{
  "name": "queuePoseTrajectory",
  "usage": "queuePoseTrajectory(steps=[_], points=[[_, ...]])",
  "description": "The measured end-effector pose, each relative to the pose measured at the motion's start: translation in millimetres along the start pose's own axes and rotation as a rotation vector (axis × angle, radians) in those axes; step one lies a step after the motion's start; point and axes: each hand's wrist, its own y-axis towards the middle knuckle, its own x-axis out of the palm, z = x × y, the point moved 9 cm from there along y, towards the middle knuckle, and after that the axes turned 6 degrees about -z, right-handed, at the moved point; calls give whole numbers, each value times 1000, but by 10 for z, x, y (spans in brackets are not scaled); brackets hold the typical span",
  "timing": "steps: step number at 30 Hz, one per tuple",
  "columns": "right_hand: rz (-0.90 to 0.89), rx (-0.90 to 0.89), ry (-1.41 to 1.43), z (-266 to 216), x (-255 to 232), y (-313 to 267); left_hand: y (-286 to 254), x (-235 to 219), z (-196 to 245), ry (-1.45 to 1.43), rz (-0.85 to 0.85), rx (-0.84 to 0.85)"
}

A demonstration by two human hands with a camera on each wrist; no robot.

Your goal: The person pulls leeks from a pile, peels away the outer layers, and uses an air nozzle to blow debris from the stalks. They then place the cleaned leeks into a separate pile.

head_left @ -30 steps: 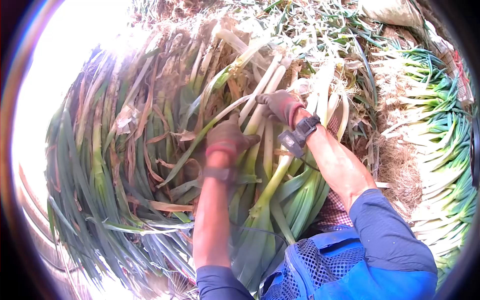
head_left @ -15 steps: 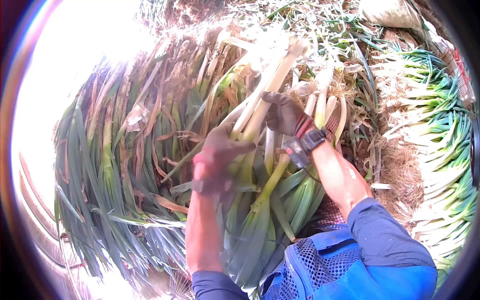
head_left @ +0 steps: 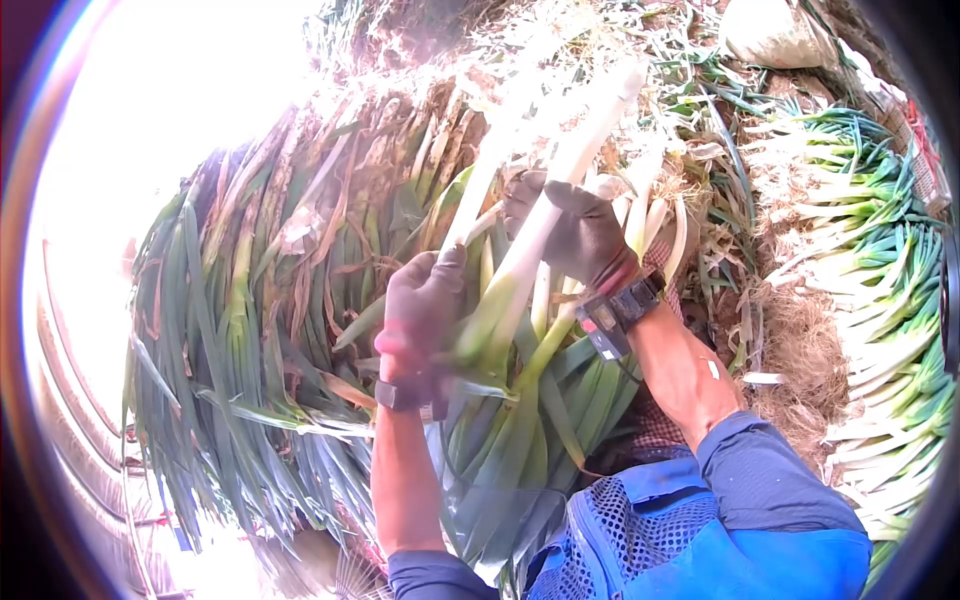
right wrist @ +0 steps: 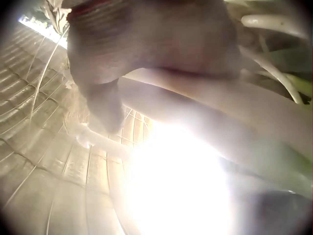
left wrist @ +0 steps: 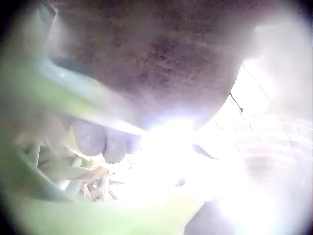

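My gloved left hand [head_left: 420,298] grips a leek [head_left: 482,190] whose white stalk points up and away between thumb and fingers. A thicker leek [head_left: 572,165] slants across my gloved right hand [head_left: 585,235], which holds it by the white stalk with curled fingers; its green end is blurred beside my left wrist. The right wrist view shows the glove [right wrist: 161,44] over that pale stalk [right wrist: 230,105]. Close to the left wrist camera, green leaf [left wrist: 88,95] crosses below the glove [left wrist: 156,63], with fingertips [left wrist: 90,139] behind it. Glare hides much of both wrist views.
A large pile of leeks with dried leaves [head_left: 250,280] lies to the left. More leeks [head_left: 510,440] fan out before my body. Trimmed leeks [head_left: 880,330] line the right side, their roots [head_left: 800,340] facing inward. A pale sack [head_left: 780,35] lies at the far right.
The two stalks, close together earlier, now stand apart, one in each hand. My left hand has shifted left and slightly down; my right hand has moved slightly right and down with its leek.
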Motion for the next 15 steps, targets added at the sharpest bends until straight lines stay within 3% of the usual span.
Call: queuePoseTrajectory(steps=[1, 6, 10, 13, 14, 15], points=[[72, -31, 2, -16, -15, -65, 34, 10, -42, 25, -54, -30], [20, -1, -271, -91, 488, -84, 16, 212, -39, 192, -148, -6], [37, 9, -502, -113, 837, -22, -301, 386, 556, -136, -279, 272], [49, 51, -917, -98, 1190, 8, -334, 465, 925, 723, 36, 514], [32, 57, -956, -80, 1351, -3, -393, 544, 1088, 711, 107, 528], [51, -22, -1127, -102, 1423, -1, -280, 524, 1043, 885, 170, 504]])
